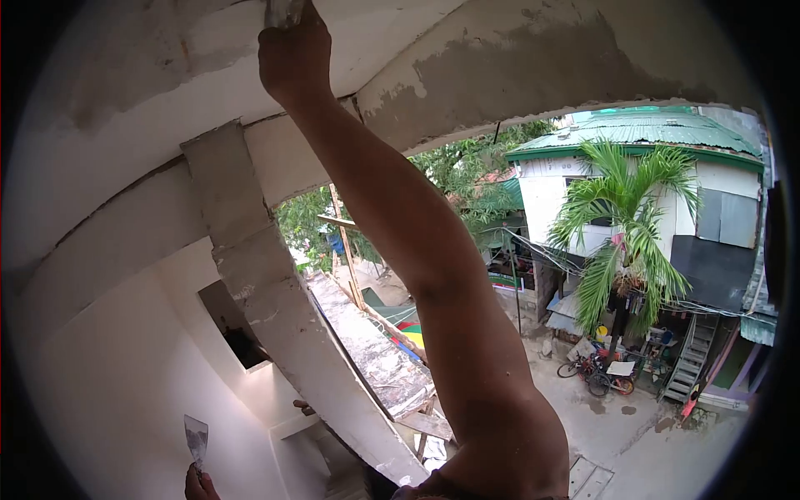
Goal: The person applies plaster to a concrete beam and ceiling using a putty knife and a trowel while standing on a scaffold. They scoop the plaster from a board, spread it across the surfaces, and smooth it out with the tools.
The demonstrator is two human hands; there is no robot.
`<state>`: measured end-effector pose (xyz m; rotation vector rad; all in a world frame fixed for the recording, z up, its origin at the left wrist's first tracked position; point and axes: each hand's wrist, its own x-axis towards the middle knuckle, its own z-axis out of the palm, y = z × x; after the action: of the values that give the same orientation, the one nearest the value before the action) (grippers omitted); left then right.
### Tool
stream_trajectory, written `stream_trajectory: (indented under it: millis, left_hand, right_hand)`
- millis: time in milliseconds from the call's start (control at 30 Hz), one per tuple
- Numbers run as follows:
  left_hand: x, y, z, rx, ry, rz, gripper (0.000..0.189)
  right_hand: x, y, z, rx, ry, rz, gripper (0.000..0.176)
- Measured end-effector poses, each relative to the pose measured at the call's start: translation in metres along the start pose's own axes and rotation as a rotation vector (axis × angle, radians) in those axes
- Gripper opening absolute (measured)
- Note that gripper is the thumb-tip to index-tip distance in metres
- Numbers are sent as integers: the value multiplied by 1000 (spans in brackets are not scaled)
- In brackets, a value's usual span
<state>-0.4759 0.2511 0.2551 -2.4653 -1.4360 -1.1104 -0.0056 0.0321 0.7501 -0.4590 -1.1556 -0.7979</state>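
My right arm stretches up across the view, and my right hand (296,62) is closed in a fist at the ceiling. From the fist a greyish, shiny scraper blade (285,12) sticks out against the ceiling surface (367,42); the top edge of the view cuts it off and its handle is hidden. Low on the left, my left hand (200,485) is closed around the handle of a putty knife (196,437). Its broad blade points upward, with greyish residue on it. Only part of that hand shows.
A patchy grey column (267,271) stands left of my arm, below a beam (533,67) with uneven plaster. A small wall opening (236,325) lies beyond. Outside and below are a palm (629,217), a green-roofed house (650,133), bicycles (596,375) and stairs (692,358).
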Motion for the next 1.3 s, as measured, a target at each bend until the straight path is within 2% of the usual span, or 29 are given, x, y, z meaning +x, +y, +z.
stream_trajectory:
  millis: [33, 67, 133, 167, 200, 267, 333, 400, 433, 500, 533, 600, 633, 667, 733, 800, 867, 933, 967, 1033, 1067, 1133, 1167, 1200, 1267, 1300]
  left_hand:
    - [5, 11, -14, -34, 22, 32, 41]
    - [9, 22, -18, -88, 51, 67, 41]
    - [2, 35, -29, -129, 82, 23, 42]
    - [-5, 47, -36, -140, 80, -46, 42]
    - [-11, 54, -41, -147, 75, -119, 42]
    - [-21, 42, -33, -154, 69, -167, 42]
    - [-30, 25, -19, -162, 58, -176, 42]
    - [-37, 8, -7, -164, 50, -192, 42]
    - [-40, 2, -1, -162, 42, -195, 42]
    - [-41, -7, 11, -155, 27, -191, 42]
    - [-35, -12, 17, -148, 20, -179, 42]
    - [-17, -20, 27, -115, 5, -115, 43]
    - [-7, -11, 23, -71, -15, -66, 41]
    - [-1, -33, 39, 9, -10, 56, 40]
    - [6, 11, 16, 37, -27, 34, 39]
    - [7, 4, 24, 70, 10, 60, 39]
    - [1, -12, 34, 118, 24, 76, 39]
    - [-6, -22, 44, 152, 39, 96, 38]
    - [-9, -24, 46, 151, 37, 87, 38]
    - [-17, -13, 40, 33, -4, -52, 40]
    - [-21, -9, 40, 34, -6, -68, 40]
    - [-40, -1, 31, -56, -41, -149, 41]
    - [-47, 17, 15, -222, -8, -183, 43]
    - [-57, 18, 11, -214, 2, -209, 43]
    - [-70, 15, 6, -223, -2, -266, 44]
    - [-76, 12, 4, -209, -2, -285, 44]
  right_hand:
    - [-8, 1, -1, 68, 29, -253, 59]
    - [0, 13, -10, 63, 26, -272, 59]
    - [24, 38, -43, -106, 372, -689, 58]
    - [21, 14, -73, 275, 366, -154, 33]
    - [40, 23, -96, 250, 498, -229, 34]
    - [70, 42, -140, 332, 567, -172, 48]
    - [102, 70, -167, 453, 489, -178, 55]
    - [115, 78, -164, 20, 524, -110, 53]
    - [98, 45, -136, 306, 448, -52, 50]
    - [94, 11, -85, 233, 505, 184, 46]
    - [102, 13, -53, -169, 629, 97, 44]
    - [68, 24, -8, -376, 554, -73, 50]
    - [46, 24, -8, -380, 426, -158, 55]
    - [27, 27, -23, -376, 437, -149, 55]
    - [21, 41, -77, -20, 217, -150, 54]
    - [42, 52, -132, 243, 379, -67, 50]
    - [70, 57, -174, 317, 532, 46, 44]
    - [91, 55, -185, 382, 505, 63, 41]
    - [99, 55, -175, 386, 497, 69, 41]
    - [107, 46, -141, 500, 461, -94, 46]
    - [103, 45, -120, 509, 453, -83, 46]
    - [86, 48, -54, 497, 452, -143, 49]
    - [75, 44, -24, 395, 469, -92, 52]
    - [61, 37, 9, 294, 482, -41, 55]
    - [24, 17, 83, -42, 579, -71, 59]
    - [6, 10, 115, -33, 533, -172, 60]
